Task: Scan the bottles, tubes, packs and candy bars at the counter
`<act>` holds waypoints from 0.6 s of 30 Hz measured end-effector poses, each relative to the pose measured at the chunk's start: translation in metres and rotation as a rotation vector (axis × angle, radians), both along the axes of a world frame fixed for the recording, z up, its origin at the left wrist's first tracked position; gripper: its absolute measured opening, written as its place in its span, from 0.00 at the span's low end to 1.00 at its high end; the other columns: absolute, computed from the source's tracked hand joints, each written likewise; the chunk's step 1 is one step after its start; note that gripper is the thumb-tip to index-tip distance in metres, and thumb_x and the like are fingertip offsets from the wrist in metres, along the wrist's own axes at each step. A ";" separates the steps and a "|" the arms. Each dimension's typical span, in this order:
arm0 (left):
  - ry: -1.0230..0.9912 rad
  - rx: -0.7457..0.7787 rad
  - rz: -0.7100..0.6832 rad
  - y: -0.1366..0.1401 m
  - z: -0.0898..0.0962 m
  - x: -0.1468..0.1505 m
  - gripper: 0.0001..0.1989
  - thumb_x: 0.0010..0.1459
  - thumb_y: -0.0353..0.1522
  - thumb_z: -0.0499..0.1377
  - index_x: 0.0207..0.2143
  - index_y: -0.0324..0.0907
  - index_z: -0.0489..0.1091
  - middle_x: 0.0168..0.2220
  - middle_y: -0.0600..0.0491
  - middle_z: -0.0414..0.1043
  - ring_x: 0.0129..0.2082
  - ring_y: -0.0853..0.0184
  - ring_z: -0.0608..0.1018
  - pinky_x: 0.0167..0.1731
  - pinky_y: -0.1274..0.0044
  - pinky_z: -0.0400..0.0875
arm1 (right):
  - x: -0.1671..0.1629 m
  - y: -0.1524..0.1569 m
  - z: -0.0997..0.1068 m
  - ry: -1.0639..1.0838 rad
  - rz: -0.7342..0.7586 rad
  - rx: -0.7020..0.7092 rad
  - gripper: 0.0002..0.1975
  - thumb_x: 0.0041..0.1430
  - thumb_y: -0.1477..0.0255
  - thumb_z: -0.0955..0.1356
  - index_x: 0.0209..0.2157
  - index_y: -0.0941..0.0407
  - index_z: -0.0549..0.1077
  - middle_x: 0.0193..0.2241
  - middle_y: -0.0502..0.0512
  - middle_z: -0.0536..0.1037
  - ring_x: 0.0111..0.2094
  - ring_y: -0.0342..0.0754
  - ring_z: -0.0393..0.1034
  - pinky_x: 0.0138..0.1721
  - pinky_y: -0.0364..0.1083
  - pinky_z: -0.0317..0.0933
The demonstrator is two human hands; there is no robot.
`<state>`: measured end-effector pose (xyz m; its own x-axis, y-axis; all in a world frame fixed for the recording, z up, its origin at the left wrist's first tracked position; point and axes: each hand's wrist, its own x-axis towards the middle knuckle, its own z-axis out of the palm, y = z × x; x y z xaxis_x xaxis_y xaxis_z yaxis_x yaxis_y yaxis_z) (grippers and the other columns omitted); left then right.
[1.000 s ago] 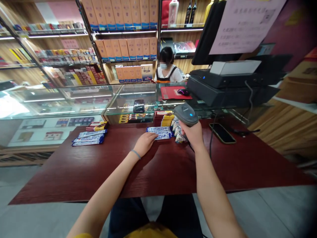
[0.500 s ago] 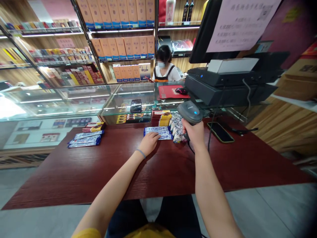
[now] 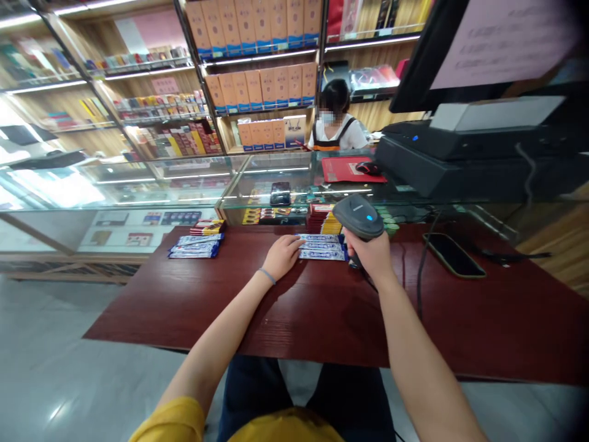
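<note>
My right hand (image 3: 373, 256) is wrapped round the handle of a dark barcode scanner (image 3: 359, 218), which has a blue light on top. The scanner is above the right end of several blue-and-white wrapped packets (image 3: 322, 247) laid side by side on the counter. At their left end rests my left hand (image 3: 281, 256), fingers stretched out and fingertips touching the wrappers. Behind the packets stands a stack of red-and-yellow boxes (image 3: 319, 219), partly hidden by the scanner. Small green-topped containers (image 3: 390, 222) show just right of the scanner.
On the dark red counter (image 3: 221, 307), more blue-and-white packets (image 3: 196, 247) and red-and-yellow boxes (image 3: 207, 227) lie at left. A phone (image 3: 453, 255) and the scanner cable lie at right. Beyond are a glass display case (image 3: 184, 181), a monitor (image 3: 423, 61) and a person (image 3: 338, 120).
The view has turned left, so the scene sits farther right. Relative to the packets, my left hand has slid to their left end, and the scanner has moved left over their right end.
</note>
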<state>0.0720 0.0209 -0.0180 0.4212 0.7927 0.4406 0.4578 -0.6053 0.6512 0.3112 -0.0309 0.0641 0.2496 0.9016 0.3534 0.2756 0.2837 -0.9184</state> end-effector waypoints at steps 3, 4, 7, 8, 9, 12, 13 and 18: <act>-0.006 0.000 0.087 -0.005 0.005 -0.039 0.17 0.63 0.28 0.58 0.52 0.48 0.77 0.56 0.44 0.74 0.59 0.53 0.71 0.65 0.57 0.60 | -0.018 0.004 -0.010 -0.066 0.048 0.024 0.13 0.53 0.56 0.73 0.29 0.52 0.74 0.17 0.49 0.73 0.19 0.49 0.68 0.22 0.48 0.67; 0.017 0.014 0.116 -0.007 0.005 -0.053 0.18 0.63 0.28 0.57 0.53 0.47 0.77 0.56 0.44 0.73 0.59 0.53 0.71 0.65 0.57 0.60 | -0.024 0.005 -0.013 -0.096 0.063 0.044 0.13 0.52 0.57 0.73 0.32 0.52 0.75 0.19 0.50 0.74 0.22 0.51 0.72 0.24 0.50 0.69; 0.104 0.074 0.203 -0.014 0.004 -0.098 0.20 0.63 0.25 0.54 0.54 0.46 0.76 0.56 0.44 0.73 0.59 0.55 0.71 0.64 0.58 0.62 | -0.043 0.008 -0.019 -0.195 0.107 0.095 0.17 0.52 0.59 0.73 0.41 0.53 0.76 0.27 0.55 0.80 0.35 0.58 0.78 0.33 0.53 0.74; 0.124 0.088 0.231 -0.017 0.004 -0.113 0.21 0.62 0.25 0.54 0.54 0.45 0.76 0.56 0.43 0.73 0.59 0.55 0.72 0.64 0.59 0.62 | -0.049 0.009 -0.021 -0.223 0.129 0.102 0.18 0.52 0.60 0.73 0.43 0.53 0.76 0.31 0.57 0.82 0.38 0.59 0.78 0.36 0.54 0.74; 0.140 0.097 0.261 -0.019 0.003 -0.128 0.21 0.62 0.24 0.54 0.54 0.45 0.76 0.56 0.43 0.73 0.58 0.55 0.72 0.63 0.59 0.63 | -0.054 0.009 -0.022 -0.250 0.157 0.107 0.18 0.52 0.61 0.73 0.44 0.53 0.75 0.34 0.58 0.82 0.40 0.59 0.79 0.38 0.55 0.74; 0.200 0.109 0.356 -0.028 0.002 -0.173 0.19 0.63 0.26 0.53 0.54 0.45 0.75 0.55 0.43 0.73 0.57 0.55 0.72 0.62 0.60 0.64 | -0.072 0.011 -0.027 -0.323 0.233 0.121 0.21 0.51 0.63 0.73 0.47 0.53 0.74 0.40 0.59 0.83 0.43 0.60 0.79 0.42 0.56 0.72; 0.230 0.112 0.390 -0.030 0.001 -0.187 0.19 0.64 0.26 0.53 0.54 0.45 0.75 0.55 0.43 0.73 0.57 0.55 0.72 0.62 0.60 0.64 | -0.078 0.011 -0.028 -0.346 0.245 0.121 0.22 0.51 0.64 0.73 0.49 0.53 0.73 0.40 0.60 0.83 0.43 0.60 0.79 0.43 0.56 0.72; 0.375 0.116 0.608 -0.036 -0.003 -0.250 0.17 0.65 0.27 0.51 0.51 0.43 0.74 0.54 0.42 0.72 0.57 0.54 0.71 0.61 0.60 0.65 | -0.116 0.011 -0.025 -0.438 0.275 0.082 0.25 0.49 0.64 0.72 0.51 0.53 0.72 0.38 0.59 0.84 0.42 0.61 0.80 0.42 0.55 0.71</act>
<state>-0.1779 -0.0154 -0.0211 0.0596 0.8915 0.4490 0.9156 -0.2280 0.3313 0.1948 -0.0195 0.0389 -0.1797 0.8779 0.4439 0.5344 0.4660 -0.7052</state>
